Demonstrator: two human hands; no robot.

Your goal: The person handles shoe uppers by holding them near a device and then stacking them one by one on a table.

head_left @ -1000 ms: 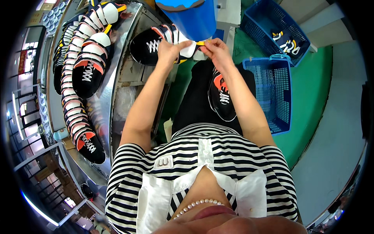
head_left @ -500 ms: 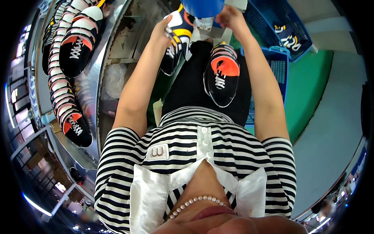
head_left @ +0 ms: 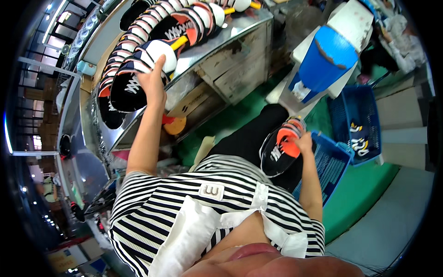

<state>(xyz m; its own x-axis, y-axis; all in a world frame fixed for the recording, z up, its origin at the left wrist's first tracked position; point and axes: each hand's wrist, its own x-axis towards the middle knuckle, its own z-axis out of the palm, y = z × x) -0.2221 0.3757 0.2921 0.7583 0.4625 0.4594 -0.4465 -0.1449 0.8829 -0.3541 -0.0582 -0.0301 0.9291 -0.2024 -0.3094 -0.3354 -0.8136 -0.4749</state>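
Observation:
My left hand [head_left: 154,85] grips a black shoe upper [head_left: 127,90] with white laces and a white and orange end. It is at the metal table's near edge, against a long row of nested shoe uppers [head_left: 121,53]. My thumb lies along the white part. On my lap rests a small stack of black and orange shoe uppers [head_left: 279,154], white laces showing. My right hand [head_left: 304,143] is closed on the far right edge of that stack; its fingertips are partly hidden.
A machine with a blue cover [head_left: 327,57] stands ahead to the right. Two blue baskets stand on the green floor: a near basket [head_left: 325,168] beside my leg, and a far basket [head_left: 374,134] holding small dark pieces. The metal table [head_left: 230,39] has a worn cabinet [head_left: 237,69] below.
My view has turned left. My left hand has gone from the machine to the uppers on the table. My right hand has come from the machine down to the stack on my lap.

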